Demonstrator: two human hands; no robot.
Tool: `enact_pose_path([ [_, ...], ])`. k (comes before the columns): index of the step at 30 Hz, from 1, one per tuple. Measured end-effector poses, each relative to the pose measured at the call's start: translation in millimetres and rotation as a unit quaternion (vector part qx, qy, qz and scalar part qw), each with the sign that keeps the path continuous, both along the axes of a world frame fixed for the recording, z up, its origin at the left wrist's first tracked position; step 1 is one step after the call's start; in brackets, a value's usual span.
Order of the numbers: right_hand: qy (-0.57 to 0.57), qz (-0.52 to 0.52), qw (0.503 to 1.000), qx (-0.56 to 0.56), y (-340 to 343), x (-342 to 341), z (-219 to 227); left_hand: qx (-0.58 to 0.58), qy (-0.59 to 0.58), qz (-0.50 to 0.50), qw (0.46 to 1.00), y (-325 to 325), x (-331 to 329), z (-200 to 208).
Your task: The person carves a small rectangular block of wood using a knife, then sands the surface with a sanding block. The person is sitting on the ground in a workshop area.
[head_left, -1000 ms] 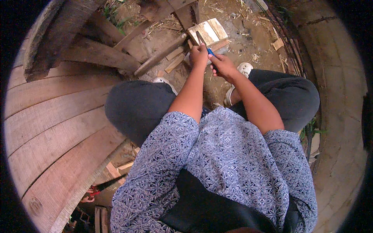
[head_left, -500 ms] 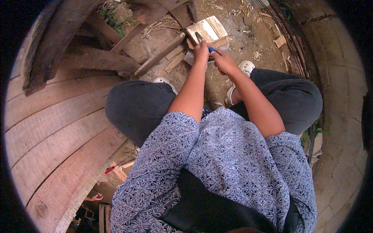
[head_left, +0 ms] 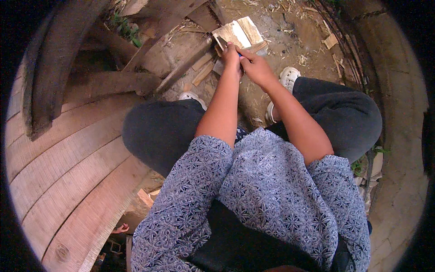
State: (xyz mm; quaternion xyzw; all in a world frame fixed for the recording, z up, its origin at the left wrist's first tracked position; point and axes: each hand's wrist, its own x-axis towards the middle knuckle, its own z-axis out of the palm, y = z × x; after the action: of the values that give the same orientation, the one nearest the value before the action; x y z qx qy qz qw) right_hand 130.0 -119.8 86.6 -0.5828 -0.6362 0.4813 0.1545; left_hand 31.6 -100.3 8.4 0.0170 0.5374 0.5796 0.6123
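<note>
Both of my hands are together at the near edge of a pale wooden block (head_left: 250, 31) on the ground in front of me. My right hand (head_left: 256, 69) is closed round a tool with a blue handle (head_left: 239, 55), most of which is hidden by the fingers. My left hand (head_left: 230, 55) is closed just ahead of it, round the front of the tool. A dark blade (head_left: 223, 41) points forward past the left fingers, over the block's left corner. The tool's exact kind is hard to make out.
Wood shavings lie on the dirt floor (head_left: 290, 50). Beside the block are offcuts (head_left: 204, 73) and a timber beam (head_left: 186, 68). Wooden planks (head_left: 81, 177) fill the left, under a dark post (head_left: 50, 77). Another person's hand (head_left: 121, 228) shows at lower left.
My right hand has moved slightly forward and left, closer to the left hand, and less of the blue handle shows. The view has shifted a little; the block stays in place.
</note>
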Motion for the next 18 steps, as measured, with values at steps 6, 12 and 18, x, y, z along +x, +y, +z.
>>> enact_pose_path([
  [6, -0.015, -0.007, 1.000, -0.013, -0.2, -2.9, 2.9, 0.005, 0.028, 0.006, 1.000, -0.1, -0.7, -10.6],
  [12, -0.007, -0.003, 1.000, -0.008, -3.2, -0.5, -9.4, -0.036, 0.072, -0.014, 0.997, 0.6, -2.4, -12.3],
  [18, 0.059, -0.031, 0.998, 0.015, -12.9, -3.0, -13.3, -0.154, 0.421, -0.137, 0.883, -4.2, -15.6, 15.5],
])
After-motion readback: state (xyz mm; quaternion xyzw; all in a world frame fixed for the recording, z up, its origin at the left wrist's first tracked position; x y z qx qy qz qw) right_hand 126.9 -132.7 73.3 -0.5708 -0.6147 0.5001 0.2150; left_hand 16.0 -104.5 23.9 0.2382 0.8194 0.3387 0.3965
